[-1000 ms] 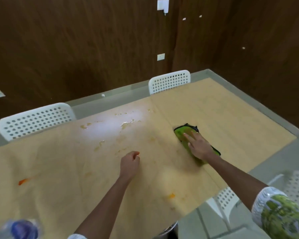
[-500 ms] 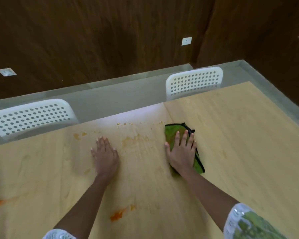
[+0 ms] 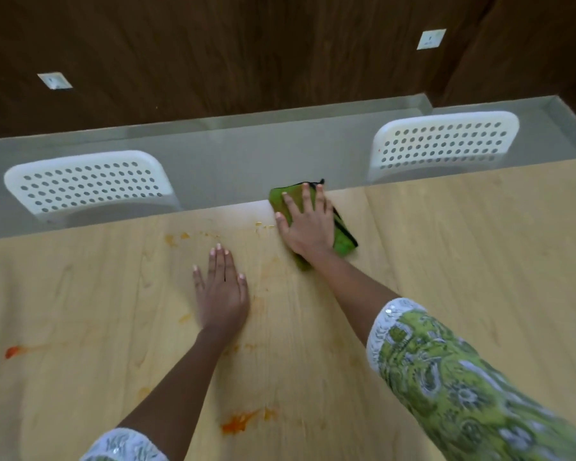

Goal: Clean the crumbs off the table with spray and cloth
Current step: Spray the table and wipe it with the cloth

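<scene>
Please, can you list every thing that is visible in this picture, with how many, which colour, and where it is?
table: 1, light wood, fills the lower frame
cloth: 1, green with dark edge, at the table's far edge, under the right hand
stains and crumbs: several, orange, scattered on the table's left and middle
chairs: 2, white, perforated backs, beyond the far edge
wall: 1, dark brown wood, at the back
wall plates: 2, white, on the wall
left hand: 1, flat on the table
right hand: 1, fingers spread, presses the cloth
sleeves: 2, green and white pattern, bottom

middle of green cloth [image 3: 341, 239] hidden under right hand [image 3: 308, 224]
</scene>
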